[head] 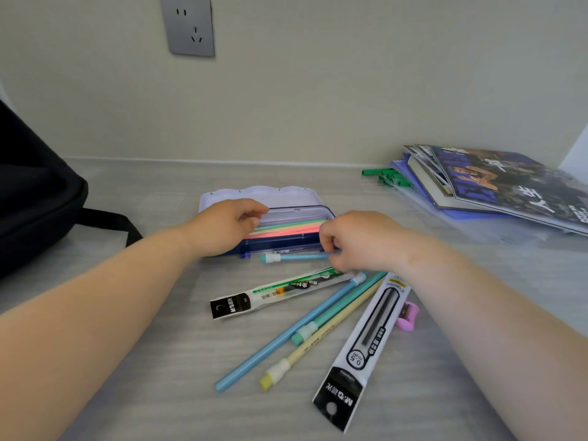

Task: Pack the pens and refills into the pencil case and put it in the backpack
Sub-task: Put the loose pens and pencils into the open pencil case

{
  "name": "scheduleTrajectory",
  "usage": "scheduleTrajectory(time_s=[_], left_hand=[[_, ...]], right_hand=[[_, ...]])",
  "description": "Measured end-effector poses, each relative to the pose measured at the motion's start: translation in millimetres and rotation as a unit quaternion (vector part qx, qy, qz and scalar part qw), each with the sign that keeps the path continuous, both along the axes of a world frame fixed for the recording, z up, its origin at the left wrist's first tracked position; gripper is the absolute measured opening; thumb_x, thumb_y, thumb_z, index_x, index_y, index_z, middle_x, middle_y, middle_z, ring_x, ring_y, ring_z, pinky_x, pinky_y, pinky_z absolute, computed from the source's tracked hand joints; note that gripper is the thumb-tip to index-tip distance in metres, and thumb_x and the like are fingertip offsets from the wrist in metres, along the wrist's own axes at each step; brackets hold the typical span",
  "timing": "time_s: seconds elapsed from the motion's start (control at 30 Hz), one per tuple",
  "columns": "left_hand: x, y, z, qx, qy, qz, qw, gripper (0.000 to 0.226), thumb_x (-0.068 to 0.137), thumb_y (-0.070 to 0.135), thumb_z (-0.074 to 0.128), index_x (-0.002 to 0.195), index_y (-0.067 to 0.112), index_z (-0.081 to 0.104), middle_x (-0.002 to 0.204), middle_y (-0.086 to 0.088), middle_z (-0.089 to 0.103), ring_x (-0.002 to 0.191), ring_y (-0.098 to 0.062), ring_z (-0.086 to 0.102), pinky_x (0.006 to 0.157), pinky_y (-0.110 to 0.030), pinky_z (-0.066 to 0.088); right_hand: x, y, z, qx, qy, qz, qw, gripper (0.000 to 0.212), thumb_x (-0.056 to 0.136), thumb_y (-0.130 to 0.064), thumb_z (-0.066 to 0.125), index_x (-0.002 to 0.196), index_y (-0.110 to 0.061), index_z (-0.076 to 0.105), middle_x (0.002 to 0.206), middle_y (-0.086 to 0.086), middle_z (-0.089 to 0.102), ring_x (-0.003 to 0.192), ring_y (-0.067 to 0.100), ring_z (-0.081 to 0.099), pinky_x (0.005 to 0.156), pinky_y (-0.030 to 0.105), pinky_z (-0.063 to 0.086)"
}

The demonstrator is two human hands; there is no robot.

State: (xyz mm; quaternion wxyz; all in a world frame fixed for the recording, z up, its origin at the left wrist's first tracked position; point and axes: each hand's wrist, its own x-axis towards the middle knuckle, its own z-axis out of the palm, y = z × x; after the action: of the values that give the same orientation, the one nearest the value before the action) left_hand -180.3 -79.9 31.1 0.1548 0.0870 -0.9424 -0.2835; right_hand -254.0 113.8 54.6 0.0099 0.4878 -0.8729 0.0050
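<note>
Pinching a slim blue pen (294, 257) crosswise, cap leftward, just before the open translucent plastic pencil case (286, 237): right hand (359, 240) gripping; left hand (227, 226) curled against the case's left end.

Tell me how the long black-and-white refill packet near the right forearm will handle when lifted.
The black-and-white refill packet is a thin flat sleeve, so probably light and somewhat bendy, stiffened by the slim refills inside. Its glossy film may be slippery. Lying flat on the desk, it shouldn't roll, unlike the round pens beside it.
</note>
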Motion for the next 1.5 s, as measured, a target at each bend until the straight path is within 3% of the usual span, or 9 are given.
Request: scheduleTrajectory(time_s=[0.1,0.17,0.27,0.37,0.83,1.0,1.17,1.37,1.5], left_hand=[[5,9,3,0.030,0.046,0.019,0.998,0.028,0.089,0.011,0.044,0.114,0.016,0.057,0.125,-0.008,0.056,0.122,-0.020,0.042,0.107,-0.025,0.027],[15,12,7,0.038,0.064,0.017,0.997,0.025,0.089,0.013,0.045,0.109,0.017,0.060,0.118,-0.001,0.058,0.117,-0.015,0.043,0.097,-0.010,0.029],[39,18,14,0.047,0.082,-0.010,0.995,0.020,0.087,0.014,0.049,0.098,0.022,0.064,0.095,0.016,0.059,0.089,0.009,0.050,0.066,0.011,0.027],[71,24,13,0.053,0.091,-0.071,0.992,0.028,0.083,0.012,0.055,0.076,0.039,0.060,0.085,0.025,0.058,0.077,0.026,0.048,0.066,0.011,0.028],[93,17,-19,-0.092,0.028,-0.103,0.990,0.028,0.085,0.019,0.053,0.113,0.018,0.057,0.116,0.011,0.053,0.106,0.001,0.042,0.085,-0.002,0.022],[92,17,-18,-0.080,0.022,-0.100,0.992,0.028,0.086,0.020,0.051,0.113,0.020,0.057,0.108,0.017,0.048,0.104,0.001,0.041,0.078,0.009,0.020],[94,13,-14,-0.044,0.025,-0.076,0.996,0.026,0.088,0.018,0.046,0.110,0.020,0.059,0.102,0.017,0.051,0.100,-0.001,0.045,0.074,0.013,0.022],[96,9,-12,0.020,0.041,-0.049,0.998,0.024,0.089,0.015,0.045,0.103,0.025,0.062,0.091,0.028,0.051,0.098,-0.001,0.048,0.073,0.012,0.026],[96,11,-9,0.028,0.056,-0.041,0.997,0.024,0.089,0.014,0.045,0.101,0.025,0.063,0.090,0.028,0.052,0.095,-0.001,0.050,0.072,0.012,0.026]], right_hand=[[3,6,12,-0.042,-0.005,-0.008,0.999,0.013,0.072,-0.012,0.057,0.074,-0.020,0.046,0.075,-0.004,0.050,0.074,0.021,0.046,0.058,0.029,0.037],[6,12,20,-0.075,-0.024,-0.005,0.997,0.015,0.072,-0.011,0.058,0.076,-0.020,0.046,0.089,0.001,0.055,0.077,0.022,0.048,0.070,0.034,0.042],[19,25,26,-0.064,-0.045,0.006,0.997,0.019,0.072,-0.011,0.057,0.074,-0.024,0.045,0.076,-0.007,0.054,0.060,0.009,0.043,0.059,0.029,0.037],[38,39,21,0.008,-0.057,0.027,0.998,0.024,0.074,-0.014,0.056,0.069,-0.033,0.042,0.071,-0.013,0.052,0.056,0.000,0.041,0.052,0.021,0.033],[63,48,2,0.035,-0.073,0.053,0.995,0.021,0.076,-0.019,0.057,0.092,-0.032,0.053,0.093,-0.016,0.045,0.078,0.010,0.045,0.068,0.027,0.037],[70,37,-1,0.080,0.001,0.063,0.995,0.024,0.076,-0.013,0.052,0.096,-0.026,0.046,0.109,-0.006,0.052,0.075,0.017,0.042,0.055,0.027,0.031],[69,30,-4,0.088,0.054,0.084,0.991,0.021,0.074,-0.010,0.050,0.077,-0.025,0.035,0.087,-0.006,0.044,0.073,0.019,0.041,0.045,0.023,0.019],[56,24,-4,0.025,0.073,0.055,0.995,0.022,0.084,-0.011,0.043,0.105,-0.011,0.048,0.107,0.011,0.056,0.087,0.032,0.055,0.059,0.030,0.030],[45,24,22,-0.101,0.069,0.033,0.992,0.015,0.090,-0.024,0.044,0.096,-0.012,0.050,0.086,0.006,0.055,0.072,0.028,0.048,0.060,0.030,0.029]])
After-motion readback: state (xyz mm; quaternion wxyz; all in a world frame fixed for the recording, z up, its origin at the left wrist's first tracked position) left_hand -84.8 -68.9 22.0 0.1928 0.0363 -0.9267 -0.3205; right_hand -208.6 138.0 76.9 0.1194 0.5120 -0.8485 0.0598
